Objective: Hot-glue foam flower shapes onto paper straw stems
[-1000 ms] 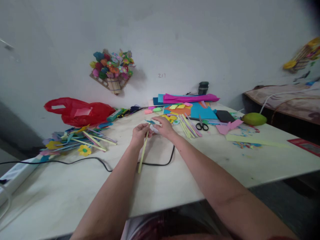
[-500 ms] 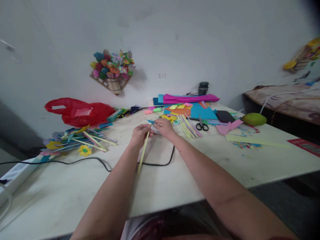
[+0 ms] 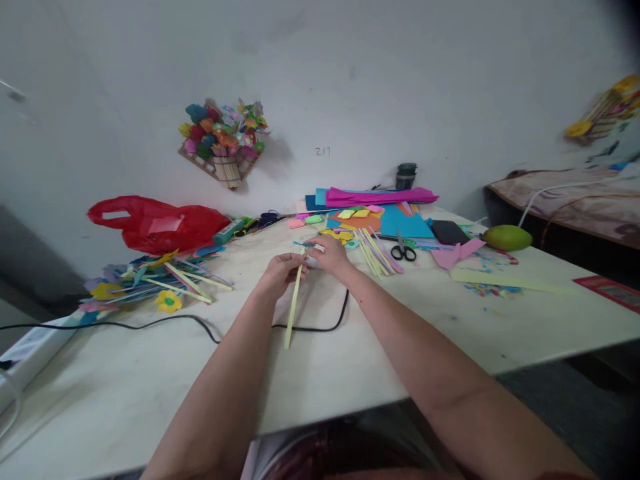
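Between thumb and fingers, my left hand [image 3: 285,270] pinches the upper end of a pale yellow paper strip [image 3: 293,307], which slants down over the table. My right hand [image 3: 327,255] meets it at the strip's top, fingers closed on a small blue paper flower [image 3: 301,244]. Only a thin blue edge of that piece shows past the fingertips; the rest is covered. Behind my right hand lie yellow flower cutouts [image 3: 340,235]. To its right is a bundle of yellow and purple strips [image 3: 375,253].
Black-handled scissors [image 3: 403,252], a dark phone [image 3: 449,233] and a green mango [image 3: 507,237] lie on the right. Finished paper flowers [image 3: 169,301] and a red plastic bag [image 3: 165,223] are at left. A black cable [image 3: 320,329] crosses the table beneath my hands.
The strip's lower end has swung right and hangs steeper. My right hand has turned over the blue piece, so less of it shows.
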A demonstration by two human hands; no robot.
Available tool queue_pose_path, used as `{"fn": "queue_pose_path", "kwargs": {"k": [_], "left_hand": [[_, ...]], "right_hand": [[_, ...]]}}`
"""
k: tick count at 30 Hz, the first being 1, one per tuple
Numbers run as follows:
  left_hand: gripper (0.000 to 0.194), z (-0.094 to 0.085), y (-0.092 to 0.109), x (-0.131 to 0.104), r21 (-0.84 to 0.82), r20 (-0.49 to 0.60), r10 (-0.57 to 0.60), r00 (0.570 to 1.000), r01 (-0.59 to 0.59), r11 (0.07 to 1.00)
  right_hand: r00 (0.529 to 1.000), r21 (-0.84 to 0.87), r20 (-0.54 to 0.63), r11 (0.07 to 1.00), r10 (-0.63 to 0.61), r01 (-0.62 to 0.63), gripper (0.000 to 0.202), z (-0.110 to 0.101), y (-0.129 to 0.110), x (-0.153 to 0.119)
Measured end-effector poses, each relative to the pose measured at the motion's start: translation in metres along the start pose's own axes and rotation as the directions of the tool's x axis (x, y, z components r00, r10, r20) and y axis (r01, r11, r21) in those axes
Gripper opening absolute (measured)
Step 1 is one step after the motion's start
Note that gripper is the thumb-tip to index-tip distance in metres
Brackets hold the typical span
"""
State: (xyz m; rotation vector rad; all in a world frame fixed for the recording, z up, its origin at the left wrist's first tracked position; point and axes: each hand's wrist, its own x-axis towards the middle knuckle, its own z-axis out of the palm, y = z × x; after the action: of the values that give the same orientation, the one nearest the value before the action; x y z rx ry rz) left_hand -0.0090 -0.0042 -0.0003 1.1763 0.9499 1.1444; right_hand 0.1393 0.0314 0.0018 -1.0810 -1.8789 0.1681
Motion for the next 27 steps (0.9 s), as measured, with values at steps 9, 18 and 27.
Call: {"fn": "queue_pose_path", "kwargs": {"k": [9,18,27], "left_hand": [[0.012,0.0,-0.0008,0.0012,-0.082,0.06,-0.043,0.997,0.048,0.995],[0.008,0.0023,-0.0009,0.0009,-0.129,0.046,-0.077,0.996,0.082,0.988],[0.01,0.0047,0.0021,-0.0009,-0.129,0.053,-0.113,0.992,0.119,0.984]], "right_hand": [[0.99,-0.103,-0.026,0.986,-0.138,0.134,0.026,-0.0011,-0.0008,-0.0012],[0.988,-0.234,0.03,0.96,-0.149,0.152,0.017,-0.0035,-0.0006,-0.0016],[0.983,-0.29,0.038,0.939,-0.18,0.183,0.016,-0.0042,-0.001,-0.003]]}}
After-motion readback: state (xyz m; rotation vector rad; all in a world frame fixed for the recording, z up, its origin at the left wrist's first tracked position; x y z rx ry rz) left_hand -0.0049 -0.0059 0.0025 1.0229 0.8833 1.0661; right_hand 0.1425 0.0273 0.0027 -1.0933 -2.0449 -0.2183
